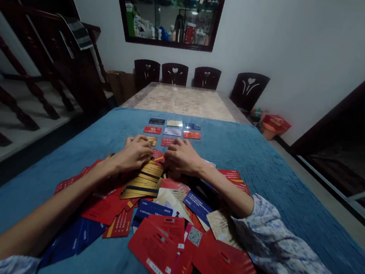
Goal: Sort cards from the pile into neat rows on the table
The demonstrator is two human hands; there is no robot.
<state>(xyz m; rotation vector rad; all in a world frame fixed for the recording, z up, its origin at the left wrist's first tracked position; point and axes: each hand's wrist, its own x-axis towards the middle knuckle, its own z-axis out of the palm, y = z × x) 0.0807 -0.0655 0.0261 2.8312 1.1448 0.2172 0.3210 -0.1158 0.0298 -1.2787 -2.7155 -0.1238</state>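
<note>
A loose heap of plastic cards lies before me, with red cards, gold cards, blue cards and cream cards overlapping. My left hand is at the heap's far edge with its fingers curled down, touching the gold cards. Close beside it on the right, my right hand is bent over the heap, fingers curled together. What sits under the fingertips of either hand is hidden. Between the hands a red card shows. Just beyond, a gold card and a pinkish-red card lie flat, partly covered.
Past my hands, cards lie in neat rows, including a black card, a lilac card and an orange card. A blue cloth covers the near table; its marble top shows farther off. Dark chairs stand behind.
</note>
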